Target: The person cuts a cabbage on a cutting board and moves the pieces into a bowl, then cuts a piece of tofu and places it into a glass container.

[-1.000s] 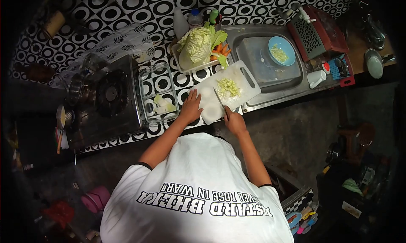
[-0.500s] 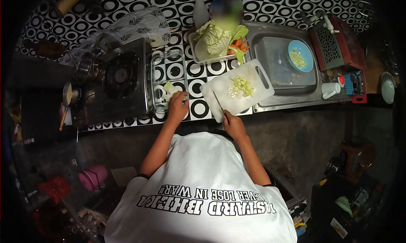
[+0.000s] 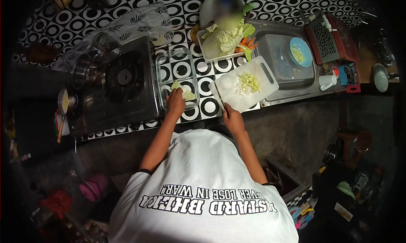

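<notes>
My left hand (image 3: pixel 176 101) reaches into a rectangular clear glass dish (image 3: pixel 195 75), its fingers closed on a pale cabbage piece (image 3: pixel 187 94) that shows past them. The fingertips are partly hidden. A knife (image 3: pixel 219 95) is gripped by the handle in my right hand (image 3: pixel 234 118), its blade lying along the left side of a white cutting board (image 3: pixel 264 90). Chopped cabbage (image 3: pixel 249 83) is heaped on the board, to the right of the blade.
Behind the board, a tray (image 3: pixel 207 52) holds a cabbage (image 3: pixel 228 40) and carrots (image 3: pixel 248 44). A blue bowl (image 3: pixel 307 59) of chopped pieces stands at the sink (image 3: pixel 262 25). The gas stove (image 3: pixel 127 103) is left of the dish; a white cup (image 3: pixel 326 82) stands far right.
My left hand has moved further into the glass dish and its fingers have closed on the cabbage. My right hand still holds the knife at the board. The whole view has shifted slightly.
</notes>
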A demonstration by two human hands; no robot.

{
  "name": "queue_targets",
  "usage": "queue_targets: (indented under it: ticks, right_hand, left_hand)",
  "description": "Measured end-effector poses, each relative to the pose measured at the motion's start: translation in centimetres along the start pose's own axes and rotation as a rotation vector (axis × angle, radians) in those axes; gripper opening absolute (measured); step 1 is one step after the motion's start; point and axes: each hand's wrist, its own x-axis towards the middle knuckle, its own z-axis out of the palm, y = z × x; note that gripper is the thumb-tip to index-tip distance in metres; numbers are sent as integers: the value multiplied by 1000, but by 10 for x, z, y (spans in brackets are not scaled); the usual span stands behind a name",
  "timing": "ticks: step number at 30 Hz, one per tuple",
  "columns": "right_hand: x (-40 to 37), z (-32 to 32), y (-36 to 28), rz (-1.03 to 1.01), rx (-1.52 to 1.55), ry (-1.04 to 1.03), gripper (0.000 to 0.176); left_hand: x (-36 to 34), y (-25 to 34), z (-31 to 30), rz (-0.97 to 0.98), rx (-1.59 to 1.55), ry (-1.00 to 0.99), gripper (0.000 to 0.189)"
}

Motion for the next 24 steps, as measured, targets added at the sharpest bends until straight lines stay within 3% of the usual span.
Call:
queue_targets:
  ticks: [3,7,11,16,18,24]
  right_hand:
    - [-4,10,-8,19,-19,34,31]
    - [-3,15,-25,76,-9,44,30]
    - [7,24,-30,97,0,65,31]
    - [24,23,-49,110,40,67,34]
    - [29,25,-51,101,37,70,34]
    - [38,31,-51,111,36,61,33]
  left_hand:
    - [5,-7,-7,72,-57,-95,26]
    - [24,-8,-17,198,-319,95,13]
    - [59,2,-38,189,-318,86,10]
    - [106,-1,-43,168,-285,39,13]
    - [123,-4,-39,249,-223,99,15]
    - [165,-13,-21,385,-221,18,21]
